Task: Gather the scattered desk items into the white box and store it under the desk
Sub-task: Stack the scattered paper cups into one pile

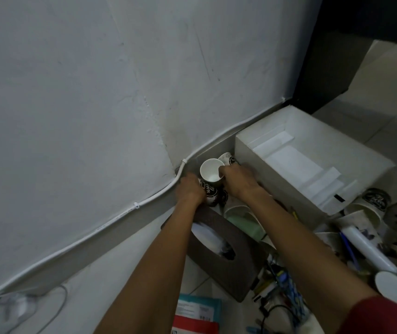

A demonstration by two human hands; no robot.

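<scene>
Both arms reach toward the wall. My left hand (190,189) wraps the black printed side of a paper cup (210,172) whose white inside faces me. My right hand (238,180) pinches the rim of that same cup from the right. Another black and white paper cup (228,158) lies just behind it, against the white box (277,179). The box stands open at the right with white card inserts (296,165) inside it. More paper cups (371,206) lie at the box's near corner.
A brown tissue box (224,251) sits under my forearms with a pale green item (245,224) beside it. Pens and cables (281,285) are scattered at lower right, with a white tube (368,247). A teal and red packet (197,312) lies near the bottom. A white cable (96,229) runs along the wall.
</scene>
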